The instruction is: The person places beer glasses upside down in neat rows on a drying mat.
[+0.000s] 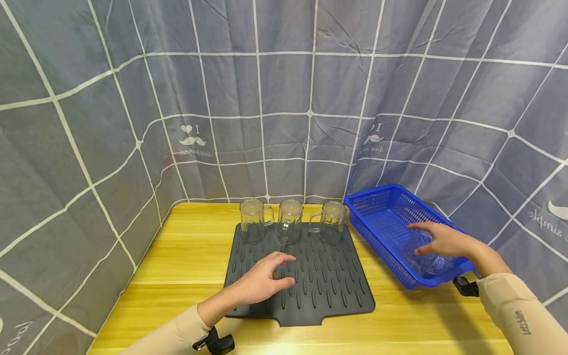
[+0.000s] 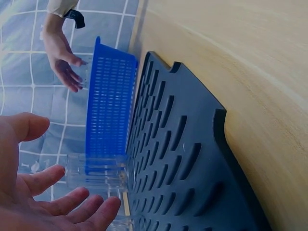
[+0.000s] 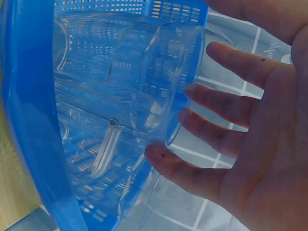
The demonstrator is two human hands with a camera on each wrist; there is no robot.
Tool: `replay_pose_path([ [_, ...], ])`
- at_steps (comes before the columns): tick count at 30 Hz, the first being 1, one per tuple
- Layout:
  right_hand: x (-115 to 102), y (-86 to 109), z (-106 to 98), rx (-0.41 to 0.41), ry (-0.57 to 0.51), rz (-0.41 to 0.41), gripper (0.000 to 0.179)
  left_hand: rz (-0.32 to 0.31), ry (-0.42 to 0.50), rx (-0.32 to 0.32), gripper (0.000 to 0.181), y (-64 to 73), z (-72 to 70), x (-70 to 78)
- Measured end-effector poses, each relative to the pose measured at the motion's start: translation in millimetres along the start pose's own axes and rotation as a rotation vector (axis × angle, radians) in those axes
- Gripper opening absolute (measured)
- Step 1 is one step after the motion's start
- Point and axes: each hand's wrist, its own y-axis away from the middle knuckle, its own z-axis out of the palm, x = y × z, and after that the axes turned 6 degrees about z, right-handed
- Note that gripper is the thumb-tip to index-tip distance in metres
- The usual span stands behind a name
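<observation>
My right hand [image 1: 445, 242] is over the near end of a blue basket [image 1: 372, 234], fingers spread. In the right wrist view its fingertips are right at the rim of a clear glass mug [image 3: 159, 82] inside the basket, not curled round it. Another glass mug with a handle [image 3: 105, 151] lies beside that one. My left hand [image 1: 264, 280] hovers above a dark ridged drying mat [image 1: 306, 308], loosely bent and holding nothing. Along the mat's far edge stand three clear glass mugs: the left one [image 1: 252, 224], the middle one [image 1: 290, 222] and the right one [image 1: 333, 226].
A yellow wood-grain table [image 1: 177, 266] carries the mat and the basket, which sits to the mat's right. Grey curtain [image 1: 284, 88] with white grid lines hangs behind and on both sides. Each wrist wears a black camera, one being the left camera [image 1: 217, 342].
</observation>
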Motion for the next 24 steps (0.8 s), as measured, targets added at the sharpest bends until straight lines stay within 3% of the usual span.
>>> replay_pose_path([
  [24,15,-4.6,11,0.152,0.032,-0.022,0.052,-0.007,0.008,-0.010,0.049,1.3,1.8,-3.6],
])
